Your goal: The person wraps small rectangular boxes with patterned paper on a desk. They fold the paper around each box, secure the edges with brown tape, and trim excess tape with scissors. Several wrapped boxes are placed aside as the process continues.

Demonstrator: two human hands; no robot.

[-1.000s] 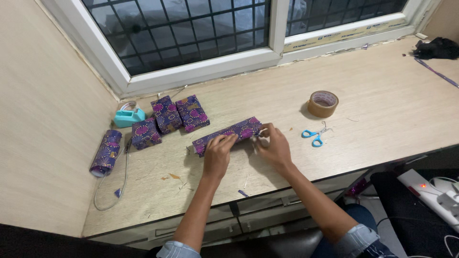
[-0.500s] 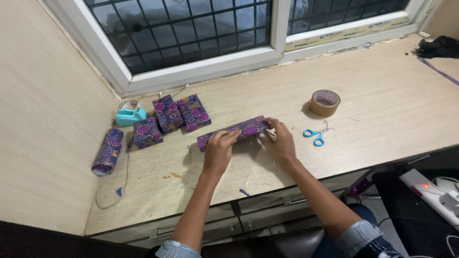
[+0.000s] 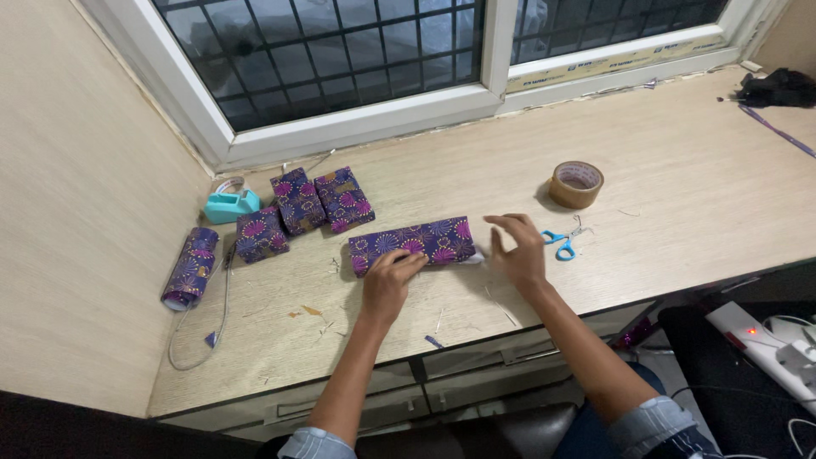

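- The long wrapped box lies flat at the centre of the desk.
- The left hand presses its front edge, fingers together on the paper.
- The right hand hovers just right of the box, fingers spread apart, holding nothing.
- Blue scissors and a brown tape roll sit right of centre.
- Three small wrapped boxes cluster left of centre.
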